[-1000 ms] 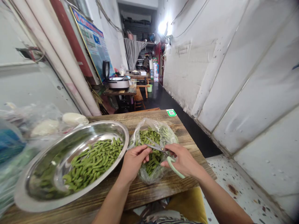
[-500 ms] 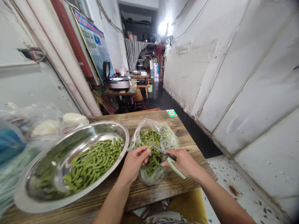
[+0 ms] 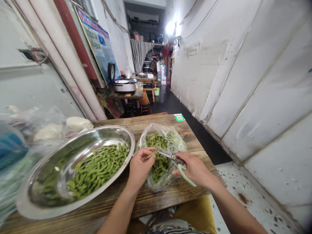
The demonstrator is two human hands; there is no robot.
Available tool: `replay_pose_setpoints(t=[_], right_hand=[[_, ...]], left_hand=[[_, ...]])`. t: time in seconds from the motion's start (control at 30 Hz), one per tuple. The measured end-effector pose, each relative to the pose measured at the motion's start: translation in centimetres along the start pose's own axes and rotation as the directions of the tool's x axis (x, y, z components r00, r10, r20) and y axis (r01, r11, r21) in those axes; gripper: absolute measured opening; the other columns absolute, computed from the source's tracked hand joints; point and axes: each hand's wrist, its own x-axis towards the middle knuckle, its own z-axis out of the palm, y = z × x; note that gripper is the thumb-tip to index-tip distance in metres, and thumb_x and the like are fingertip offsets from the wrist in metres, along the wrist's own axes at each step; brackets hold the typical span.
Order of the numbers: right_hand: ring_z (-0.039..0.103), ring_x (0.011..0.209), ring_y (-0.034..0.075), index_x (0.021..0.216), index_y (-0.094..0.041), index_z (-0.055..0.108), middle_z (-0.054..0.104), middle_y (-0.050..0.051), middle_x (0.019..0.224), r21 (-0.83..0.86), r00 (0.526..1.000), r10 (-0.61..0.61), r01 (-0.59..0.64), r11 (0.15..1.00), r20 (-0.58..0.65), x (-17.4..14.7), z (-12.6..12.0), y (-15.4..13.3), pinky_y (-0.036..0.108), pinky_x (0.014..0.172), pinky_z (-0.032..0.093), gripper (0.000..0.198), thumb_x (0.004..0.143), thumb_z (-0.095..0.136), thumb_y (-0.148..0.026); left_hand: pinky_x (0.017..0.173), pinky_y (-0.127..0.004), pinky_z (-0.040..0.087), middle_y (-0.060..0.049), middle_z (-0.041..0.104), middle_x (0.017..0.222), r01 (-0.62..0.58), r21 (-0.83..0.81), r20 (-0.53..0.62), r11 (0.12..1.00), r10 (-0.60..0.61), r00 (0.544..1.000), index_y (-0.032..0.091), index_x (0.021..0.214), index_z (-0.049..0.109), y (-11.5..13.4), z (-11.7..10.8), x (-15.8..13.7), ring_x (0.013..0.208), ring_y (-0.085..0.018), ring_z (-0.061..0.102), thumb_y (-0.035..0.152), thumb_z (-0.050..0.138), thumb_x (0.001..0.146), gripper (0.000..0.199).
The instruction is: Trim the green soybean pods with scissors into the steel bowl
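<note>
Scissors [image 3: 173, 156] in right hand [image 3: 195, 169], blades [image 3: 166, 154] just beside left hand [image 3: 140, 164]

Polished metal lends the basin [image 3: 25, 208] at left a mirror shine, set on a table [image 3: 156, 200] of streaked wood with a faint sheen. Beside it, the bag [image 3: 158, 187] is thin, glossy, crinkled clear plastic; the scissors [image 3: 173, 156] pair smooth metal blades with pale, plastic-looking handles. Far off hangs a pleated cloth curtain [image 3: 140, 55]; at right, a matt wall [image 3: 190, 74] looks rough and scuffed.
</note>
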Motion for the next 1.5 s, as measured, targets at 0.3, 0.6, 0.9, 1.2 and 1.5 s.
replay_pose_setpoints(t=[0.3, 0.6, 0.9, 1.2, 1.5], right_hand=[[0.056, 0.075, 0.018, 0.107, -0.021, 0.06, 0.062, 0.005, 0.091, -0.018, 0.999, -0.034, 0.034, 0.999, -0.027, -0.2, 0.3, 0.0, 0.027, 0.068, 0.04, 0.042, 0.076, 0.067, -0.048], [0.049, 0.063, 0.013, 0.091, -0.02, 0.063, 0.058, 0.0, 0.072, 0.009, 0.999, -0.052, 0.052, 0.999, -0.006, -0.1, -0.1, -0.3, 0.022, 0.058, 0.033, 0.034, 0.076, 0.067, -0.05], [0.052, 0.064, 0.014, 0.089, -0.02, 0.064, 0.062, 0.001, 0.074, -0.002, 1.0, 0.008, -0.008, 1.0, -0.004, 0.2, -0.4, 0.1, 0.022, 0.059, 0.033, 0.034, 0.077, 0.066, -0.052], [0.054, 0.067, 0.016, 0.102, -0.021, 0.062, 0.061, 0.002, 0.077, -0.075, 0.991, 0.129, -0.131, 0.989, -0.027, 0.2, -0.3, 0.6, 0.023, 0.06, 0.033, 0.039, 0.078, 0.063, -0.051], [0.056, 0.069, 0.017, 0.105, -0.02, 0.062, 0.063, 0.003, 0.082, -0.049, 0.992, 0.127, -0.128, 0.991, -0.029, -0.2, 0.4, 0.6, 0.025, 0.061, 0.036, 0.042, 0.074, 0.069, -0.048]], left_hand=[[0.078, -0.031, 0.05, -0.005, 0.072, 0.087, -0.027, 0.146, 0.059, 0.989, 0.018, 0.998, 0.017, 0.094, 0.07, -1.0, -0.8, -0.1, 0.079, -0.018, 0.065, 0.033, 0.069, 0.072, 0.028], [0.085, -0.034, 0.05, -0.007, 0.073, 0.094, -0.228, 0.3, 0.196, 0.926, 0.174, 0.965, 0.019, 0.085, 0.073, -0.8, -1.2, 0.0, 0.087, -0.022, 0.066, 0.03, 0.064, 0.076, 0.017], [0.085, -0.035, 0.05, -0.006, 0.073, 0.097, -0.303, 0.494, 0.192, 0.815, 0.238, 0.952, 0.022, 0.095, 0.073, -0.8, -2.1, 0.0, 0.089, -0.021, 0.066, 0.032, 0.057, 0.082, 0.023], [0.102, -0.054, 0.024, -0.014, 0.057, 0.127, -0.296, 0.909, 0.08, 0.294, 0.572, 0.816, 0.02, 0.114, 0.065, 3.1, -5.4, 0.9, 0.123, -0.034, 0.044, 0.028, 0.054, 0.085, 0.031], [0.086, -0.043, 0.034, -0.006, 0.066, 0.088, -0.494, 0.751, 0.349, 0.439, 0.371, 0.86, 0.024, 0.084, 0.071, -0.6, 0.3, -0.4, 0.09, -0.024, 0.055, 0.019, 0.06, 0.08, 0.013]])
